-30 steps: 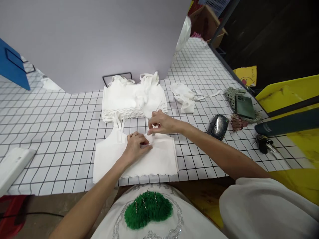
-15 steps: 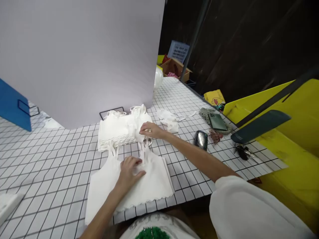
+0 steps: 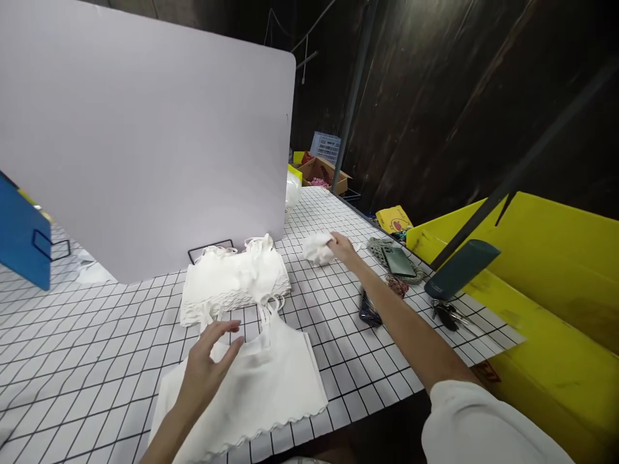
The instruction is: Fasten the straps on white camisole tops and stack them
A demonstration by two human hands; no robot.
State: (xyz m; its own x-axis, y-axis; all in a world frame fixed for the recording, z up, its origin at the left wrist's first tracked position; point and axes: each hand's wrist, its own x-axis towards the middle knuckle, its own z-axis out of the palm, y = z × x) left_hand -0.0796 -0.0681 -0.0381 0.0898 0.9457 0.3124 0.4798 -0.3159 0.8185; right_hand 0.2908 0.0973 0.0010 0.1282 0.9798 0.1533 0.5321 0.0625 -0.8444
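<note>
**Head view: one hand over a flat white top, the other on a crumpled cloth**

Head view looks down on a white table cover printed with a black grid (image 3: 97, 335). The left hand (image 3: 207, 367) hovers with fingers spread and loosely curved over a flat-lying white strappy fabric top with a scalloped hem (image 3: 261, 386); it grips nothing, and whether the fingertips touch the cloth cannot be told. This top lies at the near edge of the table, its straps reaching up to a stack of folded white tops (image 3: 232, 283) just behind it.

The right hand (image 3: 341, 248) is stretched far out to the right, fingers closed on a small crumpled white cloth (image 3: 316, 248) that lies on the grid beyond the stack.

Behind the stack stands a large pale grey board (image 3: 145, 142). Right of the outstretched arm lie a dark green phone (image 3: 399, 261), a black oval object (image 3: 370, 309) partly hidden by the forearm, and a bunch of keys (image 3: 447, 314). A yellow bin (image 3: 556, 283) sits at the table's right side.
</note>
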